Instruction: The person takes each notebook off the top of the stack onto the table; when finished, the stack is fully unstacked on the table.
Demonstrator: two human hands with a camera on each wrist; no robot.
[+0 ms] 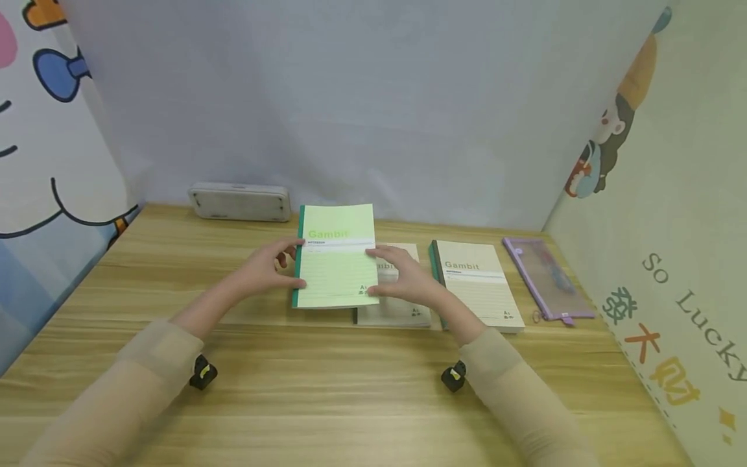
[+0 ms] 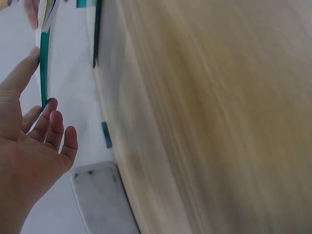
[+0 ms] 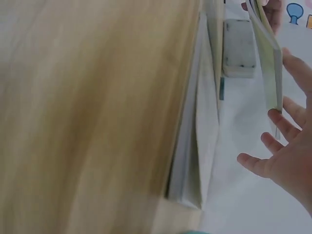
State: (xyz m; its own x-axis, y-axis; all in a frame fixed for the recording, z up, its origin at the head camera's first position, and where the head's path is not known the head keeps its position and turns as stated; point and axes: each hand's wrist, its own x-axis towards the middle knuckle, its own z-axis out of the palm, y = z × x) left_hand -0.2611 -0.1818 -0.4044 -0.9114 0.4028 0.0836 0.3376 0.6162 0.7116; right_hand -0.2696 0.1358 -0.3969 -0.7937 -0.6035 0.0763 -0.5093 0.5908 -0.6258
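Note:
A pale green notebook [image 1: 335, 275] with a dark green spine and the word "Gambit" on its cover is held up over the table between both hands. My left hand [image 1: 260, 268] grips its spine side, thumb on the near part and fingertips farther up; the left wrist view shows the green spine [image 2: 44, 73] between thumb and fingers. My right hand [image 1: 410, 277] pinches the opposite edge, and the right wrist view shows that page edge [image 3: 278, 80] between the fingertips. Below and behind it lies a second notebook [image 1: 393, 316], its left part hidden by the raised one.
A third Gambit notebook [image 1: 480, 288] lies right of the second. Farther right is a purple-edged zip pouch [image 1: 551, 279]. A whitish case [image 1: 239, 202] stands at the table's back left, against the pale backdrop [image 1: 350, 97]. Printed sheets hang at both sides.

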